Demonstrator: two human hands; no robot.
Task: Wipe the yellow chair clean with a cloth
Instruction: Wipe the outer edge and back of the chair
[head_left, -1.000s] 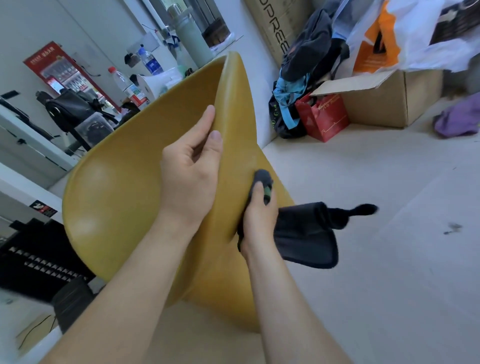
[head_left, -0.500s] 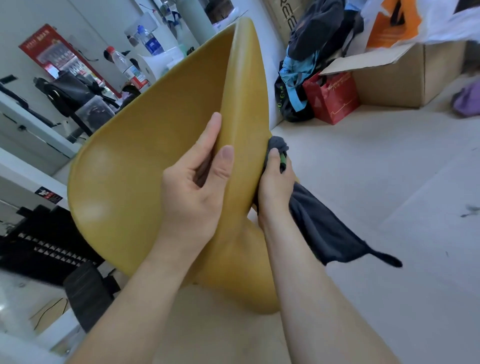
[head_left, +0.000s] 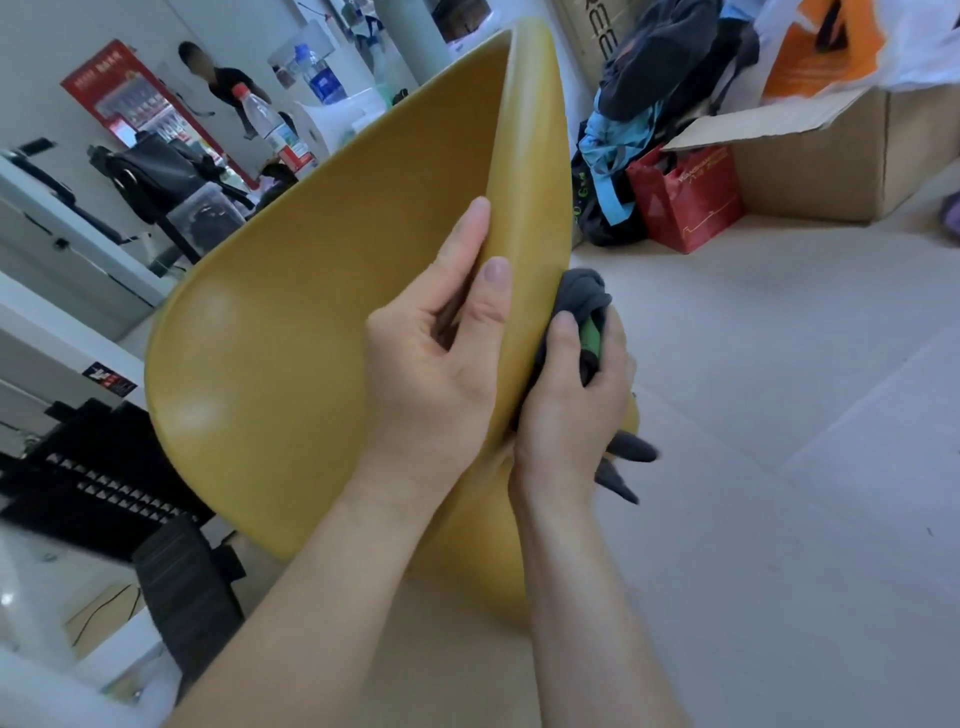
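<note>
Fingers (head_left: 470, 244) of the left hand (head_left: 436, 374) are curling round the edge of the one yellow chair (head_left: 322, 322) mid-frame; the right hand (head_left: 571, 415) is clutching one dark cloth (head_left: 584, 293) against it.

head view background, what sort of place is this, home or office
Likely an office or workroom doubling as storage: a red glass-fronted drinks cabinet, a black office chair, and an open brown cardboard box among piled bags.

Only the large dark letters "EE" read clearly, on a tall cardboard box (head_left: 597, 41) far right; the gold print on the red bag (head_left: 685, 197) nearby is blurred.
</note>
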